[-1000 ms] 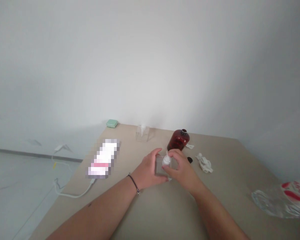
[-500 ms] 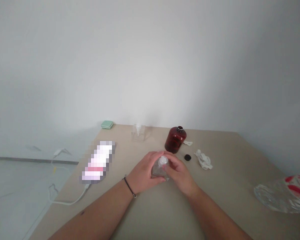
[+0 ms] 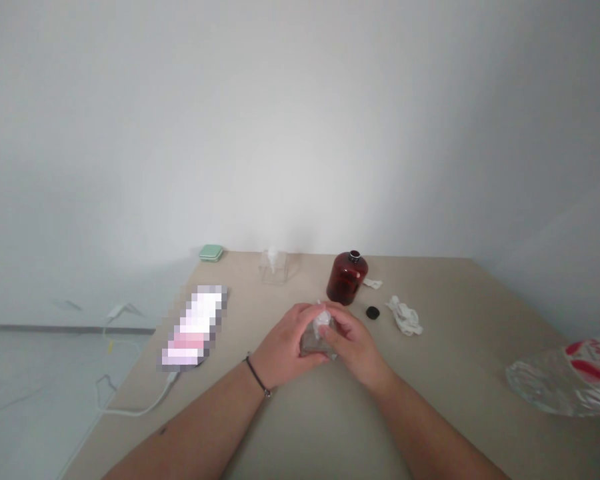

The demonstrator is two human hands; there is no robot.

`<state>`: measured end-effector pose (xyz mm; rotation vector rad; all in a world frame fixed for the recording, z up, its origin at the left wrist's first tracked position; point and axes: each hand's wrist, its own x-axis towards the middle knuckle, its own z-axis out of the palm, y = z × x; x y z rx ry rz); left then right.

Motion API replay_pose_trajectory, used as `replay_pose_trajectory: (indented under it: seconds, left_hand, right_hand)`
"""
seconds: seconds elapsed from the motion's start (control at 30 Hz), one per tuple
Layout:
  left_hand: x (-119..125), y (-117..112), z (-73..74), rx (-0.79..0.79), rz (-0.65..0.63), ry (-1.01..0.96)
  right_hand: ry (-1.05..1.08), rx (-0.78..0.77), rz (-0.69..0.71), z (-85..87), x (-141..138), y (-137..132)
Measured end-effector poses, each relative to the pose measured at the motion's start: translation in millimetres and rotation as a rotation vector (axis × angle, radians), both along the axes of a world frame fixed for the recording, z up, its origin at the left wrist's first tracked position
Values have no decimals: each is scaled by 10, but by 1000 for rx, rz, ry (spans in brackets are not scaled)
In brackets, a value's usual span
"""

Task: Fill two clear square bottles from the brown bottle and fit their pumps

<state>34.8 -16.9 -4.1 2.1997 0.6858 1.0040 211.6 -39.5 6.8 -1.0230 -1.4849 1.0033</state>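
A small clear square bottle [image 3: 314, 344] with a white pump top [image 3: 322, 320] stands near the middle of the table, between both hands. My left hand [image 3: 286, 347] is wrapped round the bottle, thumb along its near side and fingers along the far side. My right hand [image 3: 354, 347] is closed on the white top, with its thumb pressed against it. The far fingers of both hands meet behind the top and are partly hidden. Just beyond the hands stands a dark red bottle [image 3: 346, 279] with an uncapped neck. Beside it lies a black cap [image 3: 373, 313].
Another clear square bottle [image 3: 274, 268] with a white top stands near the wall. Crumpled tissue [image 3: 405, 317] lies to the right, a plastic bottle [image 3: 545, 383] at the far right. On the left are a blurred phone [image 3: 195, 327], its white cable [image 3: 135, 412] and a green case [image 3: 211, 253].
My right thumb has shifted slightly across the white top. Both hands keep their hold on the small bottle. The whole view has moved a little.
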Motion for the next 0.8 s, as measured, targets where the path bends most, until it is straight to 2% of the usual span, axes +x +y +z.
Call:
replay_pose_trajectory:
  seconds: [0.8]
  left_hand:
    - [-3,-24,54,-37,-21,24]
  right_hand:
    - [-89,26,-8,33,-38,-19]
